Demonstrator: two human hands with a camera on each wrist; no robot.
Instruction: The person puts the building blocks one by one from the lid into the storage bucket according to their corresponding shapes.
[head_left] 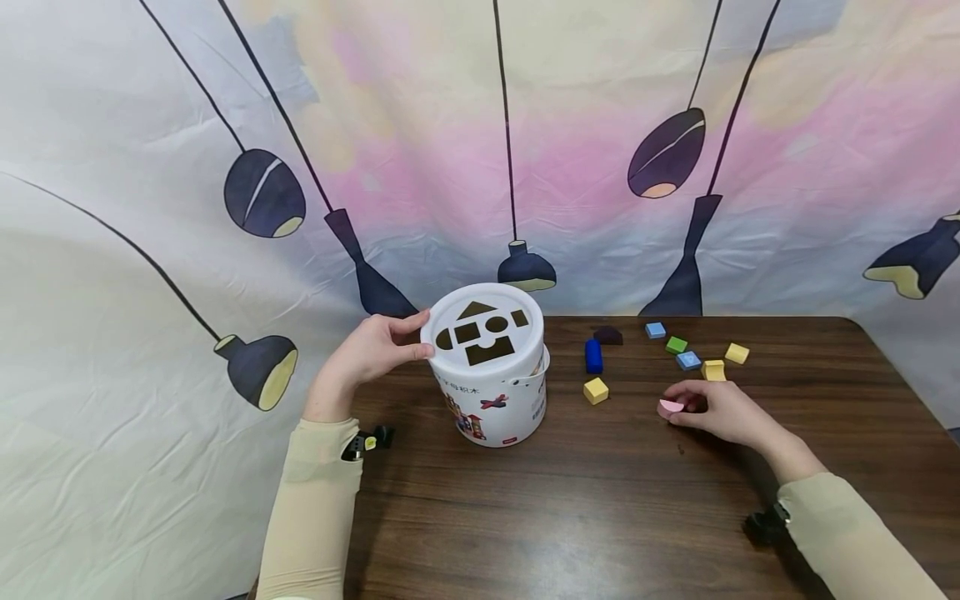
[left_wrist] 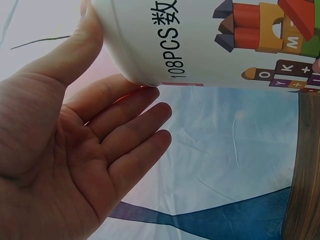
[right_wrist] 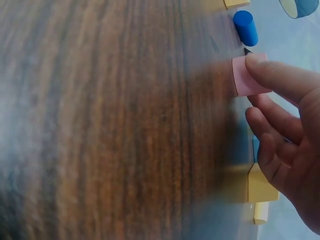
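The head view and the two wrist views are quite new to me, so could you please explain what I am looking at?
Gladly. There is no machine here: these are a person's two bare hands at work. The wide picture comes from a camera worn on the head, looking forward and down; the other two come from a camera on each wrist.

The left hand touches the edge of a white bucket, whose lid has shaped holes. The right hand pinches a pink block between thumb and fingers.

On the brown wooden table lie more blocks, among them a blue cylinder, a yellow cube and a green block. Behind hangs a cloth printed with lamps.
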